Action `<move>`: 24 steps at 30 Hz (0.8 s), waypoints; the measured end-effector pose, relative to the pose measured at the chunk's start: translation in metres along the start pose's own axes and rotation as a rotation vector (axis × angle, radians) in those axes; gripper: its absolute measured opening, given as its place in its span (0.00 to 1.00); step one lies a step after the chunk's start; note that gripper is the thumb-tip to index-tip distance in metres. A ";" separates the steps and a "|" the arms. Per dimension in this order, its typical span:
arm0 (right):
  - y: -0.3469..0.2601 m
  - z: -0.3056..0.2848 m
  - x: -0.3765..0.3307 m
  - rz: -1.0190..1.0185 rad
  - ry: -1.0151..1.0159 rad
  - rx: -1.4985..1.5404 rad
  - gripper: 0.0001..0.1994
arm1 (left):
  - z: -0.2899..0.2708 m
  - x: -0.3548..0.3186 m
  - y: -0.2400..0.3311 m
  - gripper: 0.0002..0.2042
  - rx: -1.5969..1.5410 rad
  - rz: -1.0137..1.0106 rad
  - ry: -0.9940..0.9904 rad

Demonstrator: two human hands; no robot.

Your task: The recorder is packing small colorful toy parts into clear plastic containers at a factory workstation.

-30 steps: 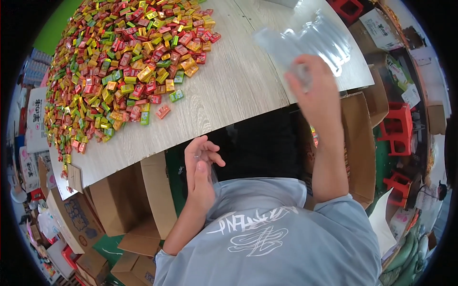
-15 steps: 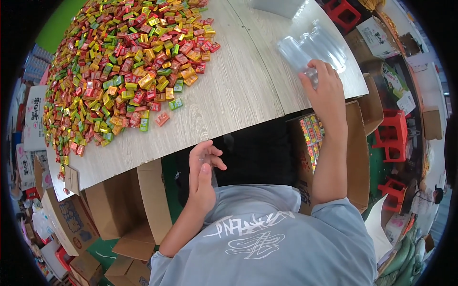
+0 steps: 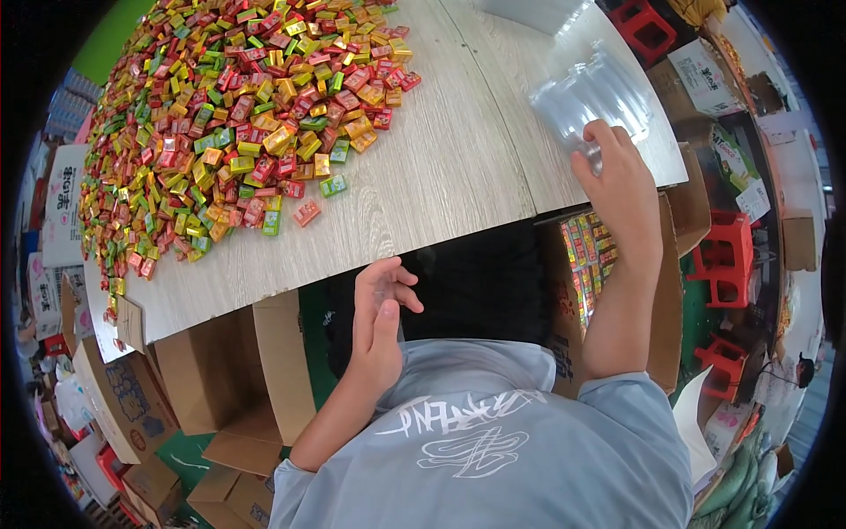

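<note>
My right hand (image 3: 624, 185) reaches over the right part of the table, thumb and fingers curled around the near end of a clear plastic piece (image 3: 595, 160). That piece lies against a row of similar clear plastic containers (image 3: 599, 95), whose exact shape is lost in glare. In front of my chest, just off the table's near edge, my left hand (image 3: 379, 322) is raised with its fingers bent round another clear, see-through plastic piece (image 3: 384, 289). Most of that piece is hidden by the hand. A large heap of small wrapped candy packs (image 3: 256, 132), red, yellow, green and orange, covers the table's left side.
The pale wood-grain table (image 3: 449, 167) has a seam running across it. Below its edge stand an open cardboard box (image 3: 211, 370) at left and a carton holding packed colourful rows (image 3: 586, 264) at right. Red plastic stools (image 3: 724, 256) stand farther right.
The whole view has shifted slightly. My right hand has moved a little to the right and nearer, staying at the clear plastic row. My left hand keeps nearly the same pose.
</note>
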State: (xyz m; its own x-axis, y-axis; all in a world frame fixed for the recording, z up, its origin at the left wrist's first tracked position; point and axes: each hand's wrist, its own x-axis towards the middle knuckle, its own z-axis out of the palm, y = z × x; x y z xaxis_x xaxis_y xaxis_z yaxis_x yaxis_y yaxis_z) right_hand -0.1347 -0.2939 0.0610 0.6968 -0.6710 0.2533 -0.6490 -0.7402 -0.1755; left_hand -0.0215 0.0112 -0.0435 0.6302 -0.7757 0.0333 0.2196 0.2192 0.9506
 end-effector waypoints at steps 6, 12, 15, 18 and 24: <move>-0.002 -0.009 0.015 -0.188 0.058 0.012 0.16 | 0.001 0.005 0.016 0.22 0.103 0.044 -0.088; -0.006 0.010 0.045 -0.311 0.030 0.005 0.20 | 0.000 0.034 0.046 0.23 0.182 0.193 -0.255; -0.002 0.013 0.047 -0.299 -0.031 -0.011 0.21 | 0.000 0.042 0.050 0.22 0.119 0.182 -0.249; -0.003 0.013 0.044 -0.259 -0.067 0.056 0.21 | 0.004 0.047 0.053 0.26 0.146 0.156 -0.194; -0.002 0.017 0.042 -0.245 -0.032 0.098 0.21 | 0.001 0.056 0.047 0.27 0.111 0.145 -0.146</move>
State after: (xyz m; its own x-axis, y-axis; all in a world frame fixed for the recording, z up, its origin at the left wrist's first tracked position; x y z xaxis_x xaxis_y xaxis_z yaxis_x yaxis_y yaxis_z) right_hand -0.0992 -0.3213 0.0559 0.8398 -0.4710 0.2701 -0.4280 -0.8803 -0.2045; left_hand 0.0236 -0.0224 0.0029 0.5329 -0.8200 0.2090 0.0459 0.2747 0.9604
